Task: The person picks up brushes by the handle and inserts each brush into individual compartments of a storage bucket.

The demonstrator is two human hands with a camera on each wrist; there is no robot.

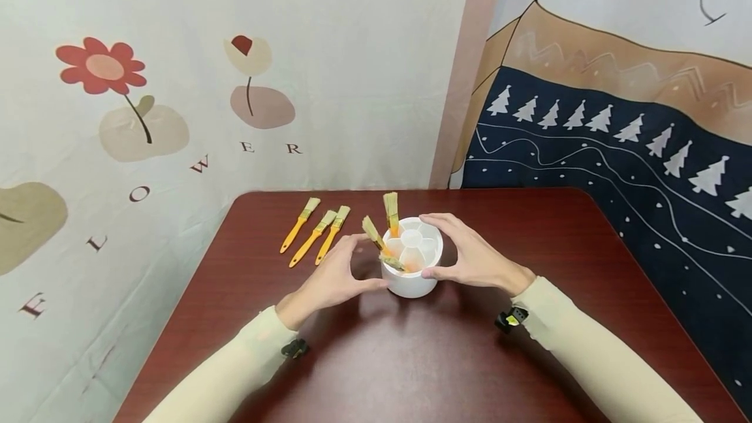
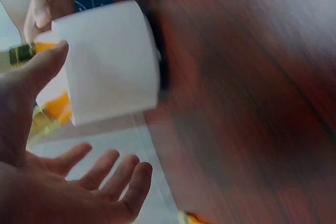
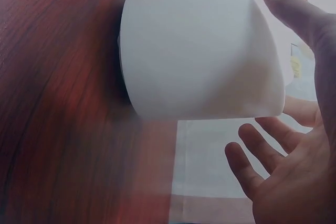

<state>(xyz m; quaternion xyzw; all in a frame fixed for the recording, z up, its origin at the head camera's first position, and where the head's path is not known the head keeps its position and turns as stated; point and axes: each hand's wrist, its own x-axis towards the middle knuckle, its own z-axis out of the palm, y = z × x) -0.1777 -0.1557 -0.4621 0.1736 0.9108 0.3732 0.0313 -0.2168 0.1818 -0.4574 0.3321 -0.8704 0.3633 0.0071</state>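
A dark red desk [image 1: 382, 364] is backed by printed cloth [image 1: 364, 51]. The white holder [image 1: 411, 286] is stood upright on it, apparently being steadied or turned; an even, light hold seems called for. In its left side three brushes [image 1: 391, 204] are leaned, bristles up. It is flanked by the left grip [image 1: 337, 271], thumb at its wall, fingers spread clear, and the right grip [image 1: 472, 254], loosely spread about its rim; firmness cannot be told. Left of the holder, three loose brushes [image 1: 300, 224] are laid slantwise, bristles away from the person.

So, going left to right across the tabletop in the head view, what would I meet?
Leftmost loose brush → middle loose brush → rightmost loose brush → white divided container → right hand.
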